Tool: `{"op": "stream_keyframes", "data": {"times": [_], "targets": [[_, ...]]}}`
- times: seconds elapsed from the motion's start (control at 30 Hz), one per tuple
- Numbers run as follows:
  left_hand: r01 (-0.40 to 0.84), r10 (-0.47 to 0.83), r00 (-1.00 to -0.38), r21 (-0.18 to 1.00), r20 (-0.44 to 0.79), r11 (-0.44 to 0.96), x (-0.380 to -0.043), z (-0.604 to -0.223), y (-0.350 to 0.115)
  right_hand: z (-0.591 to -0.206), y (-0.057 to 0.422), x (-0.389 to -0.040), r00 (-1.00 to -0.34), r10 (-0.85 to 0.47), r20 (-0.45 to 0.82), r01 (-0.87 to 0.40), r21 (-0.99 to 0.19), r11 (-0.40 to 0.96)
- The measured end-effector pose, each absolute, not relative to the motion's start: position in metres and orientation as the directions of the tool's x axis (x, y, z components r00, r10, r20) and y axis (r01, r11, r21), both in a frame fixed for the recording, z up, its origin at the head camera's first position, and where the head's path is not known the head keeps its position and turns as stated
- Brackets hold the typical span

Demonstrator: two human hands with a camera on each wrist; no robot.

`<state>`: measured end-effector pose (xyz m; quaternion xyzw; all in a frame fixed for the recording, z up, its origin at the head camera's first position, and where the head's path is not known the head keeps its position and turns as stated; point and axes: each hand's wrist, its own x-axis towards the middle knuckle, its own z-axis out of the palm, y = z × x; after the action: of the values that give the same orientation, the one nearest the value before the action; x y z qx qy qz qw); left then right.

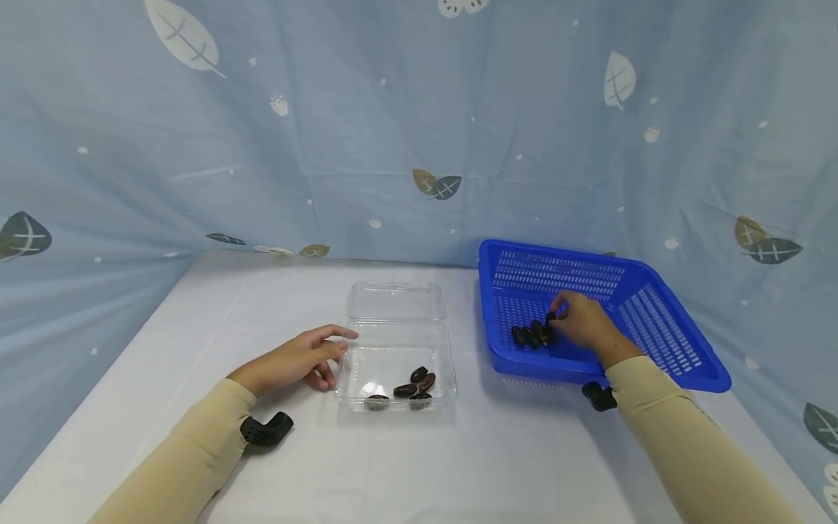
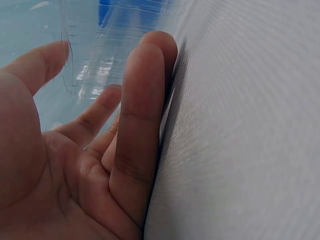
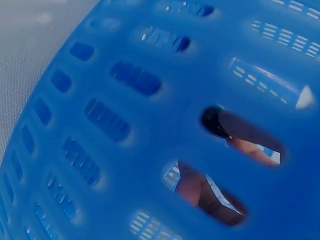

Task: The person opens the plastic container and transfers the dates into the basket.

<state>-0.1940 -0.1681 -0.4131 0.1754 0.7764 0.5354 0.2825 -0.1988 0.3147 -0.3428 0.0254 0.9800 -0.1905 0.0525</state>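
My left hand rests on the table at the left side of a clear plastic clamshell box, fingers loosely spread and touching or nearly touching its wall. The box's lid lies folded back. Several dark brown, glossy oval fruits like dates lie near the box's front right. My right hand reaches into a blue plastic basket and pinches one dark date between thumb and fingertips. Below it is a small cluster of dates. In the right wrist view, the basket wall hides most of that hand.
A white cloth-covered table carries both containers, the basket standing right of the box with a strip of table between. Behind hangs a blue curtain with leaf prints, close to the basket's back rim.
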Motion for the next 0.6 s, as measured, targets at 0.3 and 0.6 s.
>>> {"op": "stream_keyframes", "data": {"times": [0.3,0.6], "targets": [[-0.025,0.567,-0.784,0.926,-0.252,0.376,-0.191,-0.412,-0.173,-0.331,0.294,-0.187,-0.988,-0.048,0.144,-0.099,-0.372,0.923],[-0.027,0.574,-0.777,0.926,-0.257,0.378,-0.193,-0.413,-0.169,-0.317,0.208,-0.146,-0.864,-0.257,0.434,-0.471,-0.512,0.718]]}}
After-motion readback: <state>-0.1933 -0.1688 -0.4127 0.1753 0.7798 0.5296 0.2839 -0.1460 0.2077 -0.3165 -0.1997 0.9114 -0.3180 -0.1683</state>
